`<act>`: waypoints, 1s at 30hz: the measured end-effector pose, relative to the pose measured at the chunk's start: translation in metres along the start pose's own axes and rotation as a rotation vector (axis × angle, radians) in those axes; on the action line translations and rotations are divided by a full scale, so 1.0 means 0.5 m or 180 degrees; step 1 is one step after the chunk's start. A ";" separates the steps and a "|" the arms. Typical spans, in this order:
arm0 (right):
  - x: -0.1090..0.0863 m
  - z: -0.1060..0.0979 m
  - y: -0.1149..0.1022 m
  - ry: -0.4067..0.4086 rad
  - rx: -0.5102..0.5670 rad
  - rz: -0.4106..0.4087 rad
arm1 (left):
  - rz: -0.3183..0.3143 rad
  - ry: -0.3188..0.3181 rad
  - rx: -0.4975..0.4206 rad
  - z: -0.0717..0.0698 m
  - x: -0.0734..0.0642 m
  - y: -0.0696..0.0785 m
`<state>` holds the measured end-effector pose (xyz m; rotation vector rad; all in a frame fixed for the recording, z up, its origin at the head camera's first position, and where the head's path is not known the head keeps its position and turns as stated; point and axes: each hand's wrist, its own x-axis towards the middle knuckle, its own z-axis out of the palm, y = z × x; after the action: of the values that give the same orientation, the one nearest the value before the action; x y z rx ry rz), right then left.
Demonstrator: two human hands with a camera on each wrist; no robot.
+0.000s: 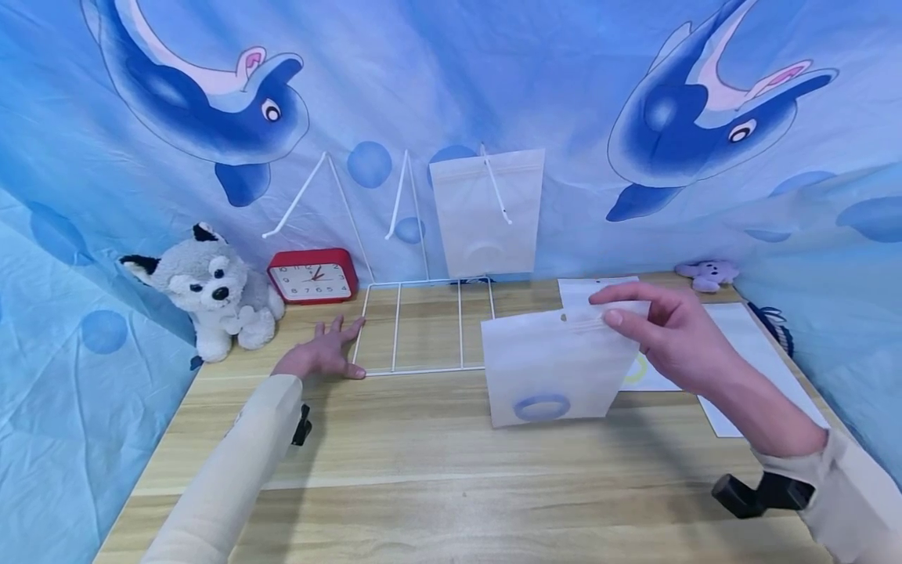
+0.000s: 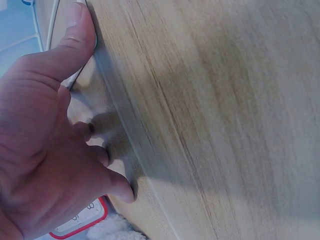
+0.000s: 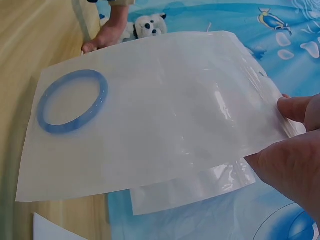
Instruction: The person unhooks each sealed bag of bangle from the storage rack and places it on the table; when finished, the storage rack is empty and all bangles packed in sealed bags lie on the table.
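Head view: left hand [image 1: 320, 354], fingers [image 1: 351, 330] spread, touches rack [image 1: 396, 329], likely steadying it; right hand [image 1: 669, 333] pinches bag [image 1: 550, 360] beside hole [image 1: 563, 317], leaving it clear

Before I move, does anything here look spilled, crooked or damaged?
Nothing looks spilled or damaged. The white bag in your right hand looks slightly tilted, probably because you pinch it near one top corner. Your left hand touches the white rack, which stands upright.

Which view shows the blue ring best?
Right wrist: the blue ring looks largest there, its whole outline clear in the held bag. Head shows it smaller and fainter; left wrist doesn't show it.
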<state>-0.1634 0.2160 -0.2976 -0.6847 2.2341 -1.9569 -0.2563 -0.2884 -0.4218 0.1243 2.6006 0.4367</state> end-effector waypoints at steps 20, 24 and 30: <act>-0.015 0.015 0.067 -0.0369 0.0731 0.0692 | -0.0085 -0.0054 -0.0041 -0.001 0.000 -0.009; 0.012 0.008 0.102 -0.0201 0.0479 0.0717 | -0.0083 -0.0064 -0.0049 -0.003 -0.003 -0.003; 0.044 0.010 0.158 -0.0328 0.0547 0.0620 | -0.0034 -0.0039 -0.0003 -0.003 -0.001 -0.004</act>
<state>-0.2026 0.2088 -0.3695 -0.5128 1.9642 -1.9418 -0.2566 -0.2907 -0.4208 0.1123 2.5879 0.4322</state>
